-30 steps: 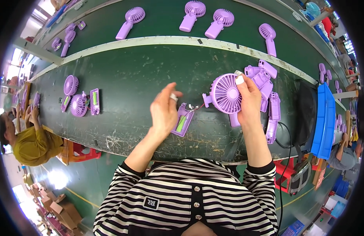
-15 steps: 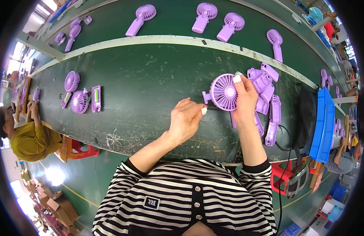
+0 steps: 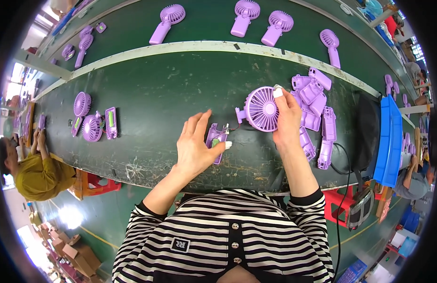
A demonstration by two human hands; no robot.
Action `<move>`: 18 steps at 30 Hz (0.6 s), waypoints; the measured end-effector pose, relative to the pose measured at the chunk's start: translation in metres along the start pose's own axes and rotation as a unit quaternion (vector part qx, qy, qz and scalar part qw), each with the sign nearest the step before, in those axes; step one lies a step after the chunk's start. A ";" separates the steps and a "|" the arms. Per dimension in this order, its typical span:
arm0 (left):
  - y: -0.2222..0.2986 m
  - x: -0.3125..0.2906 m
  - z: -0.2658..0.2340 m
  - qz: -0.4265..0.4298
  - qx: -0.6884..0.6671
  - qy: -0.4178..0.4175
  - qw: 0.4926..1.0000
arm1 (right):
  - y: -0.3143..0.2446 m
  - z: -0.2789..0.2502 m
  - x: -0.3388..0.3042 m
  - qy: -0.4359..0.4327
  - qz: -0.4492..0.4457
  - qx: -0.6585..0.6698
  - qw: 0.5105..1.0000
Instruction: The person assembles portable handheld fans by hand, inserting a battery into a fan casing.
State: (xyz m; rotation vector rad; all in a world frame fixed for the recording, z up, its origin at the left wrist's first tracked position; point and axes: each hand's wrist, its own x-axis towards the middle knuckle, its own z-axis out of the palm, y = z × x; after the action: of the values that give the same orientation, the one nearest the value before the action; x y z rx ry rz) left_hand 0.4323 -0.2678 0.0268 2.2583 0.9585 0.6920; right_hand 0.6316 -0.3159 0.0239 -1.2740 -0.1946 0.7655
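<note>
My right hand (image 3: 288, 120) grips a round purple fan head (image 3: 263, 109) by its right rim, slightly above the bench. A short stem on the fan head points left. Thin wires run from there to a purple handle shell (image 3: 213, 152) with a green-and-metal part inside, lying on the bench. My left hand (image 3: 195, 145) is open around that shell, fingers spread on its left and the white-tipped thumb across it. Beside my right hand lies a pile of empty purple handle shells (image 3: 312, 99).
More fan heads (image 3: 92, 128) and opened handles sit at the left of the green bench (image 3: 147, 94). Finished-looking purple fans (image 3: 273, 34) lie beyond a pale rail (image 3: 190, 45). A blue tray (image 3: 387, 141) and a black bag-like object (image 3: 362, 134) stand at right. A co-worker (image 3: 43, 172) sits far left.
My left hand has opened and shifted left, and the wired handle shell now shows beside its thumb. My right hand has moved a little left with the fan head.
</note>
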 end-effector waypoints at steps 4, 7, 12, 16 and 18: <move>-0.001 -0.011 0.013 -0.035 0.100 -0.050 0.993 | -0.003 -0.003 -0.005 -0.031 0.005 0.029 0.999; 0.001 -0.012 0.020 -0.036 0.086 -0.048 0.994 | -0.015 0.001 -0.016 -0.058 0.011 0.032 0.998; -0.019 -0.015 0.027 -0.181 -0.149 -0.082 0.969 | -0.022 -0.011 -0.022 -0.112 -0.006 0.026 0.993; -0.019 -0.008 0.007 -0.395 -0.633 -0.242 0.620 | -0.029 -0.020 -0.027 -0.130 -0.005 0.029 0.991; -0.019 -0.012 0.010 -0.329 -0.712 -0.256 0.564 | -0.027 -0.022 -0.031 -0.144 -0.016 0.002 0.989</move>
State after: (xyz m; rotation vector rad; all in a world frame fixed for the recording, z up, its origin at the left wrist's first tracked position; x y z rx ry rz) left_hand 0.4230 -0.2694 0.0039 0.4451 0.4518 0.1824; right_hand 0.6314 -0.3538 0.0500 -1.1502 -0.4464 0.9210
